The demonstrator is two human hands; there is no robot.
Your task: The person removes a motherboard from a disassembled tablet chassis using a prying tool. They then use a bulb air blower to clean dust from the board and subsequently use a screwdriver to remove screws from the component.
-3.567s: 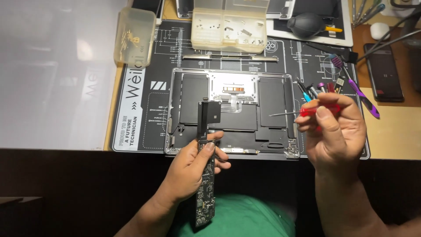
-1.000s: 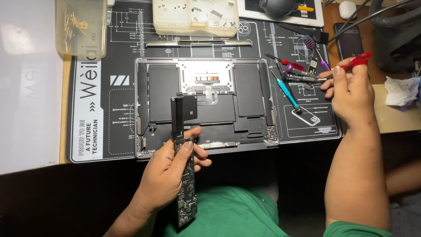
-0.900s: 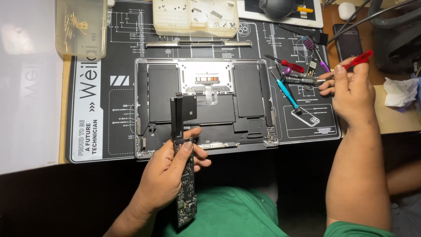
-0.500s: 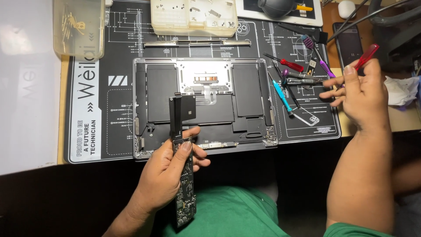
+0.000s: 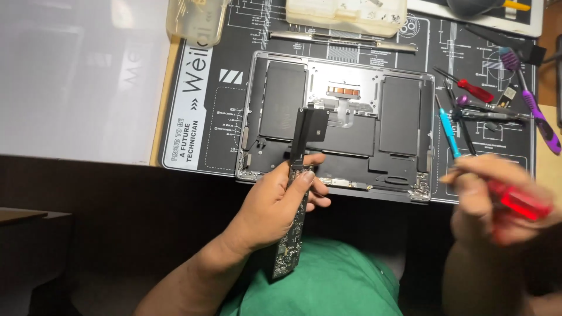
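Two hands work at an opened laptop (image 5: pixel 339 117).
Left hand (image 5: pixel 272 205) grips a long circuit board (image 5: pixel 295 199) over the laptop's near edge; right hand (image 5: pixel 489 202), blurred, is clenched around a red screwdriver (image 5: pixel 521 202) just right of the laptop.

This is an electronics repair workshop. A black printed work mat (image 5: pixel 199 117) covers the counter (image 5: pixel 547 169), carrying an opened laptop shell (image 5: pixel 342 117). Small screwdrivers (image 5: pixel 468 111), a brush (image 5: pixel 530 99) and clear parts boxes (image 5: pixel 345 14) lie around it.
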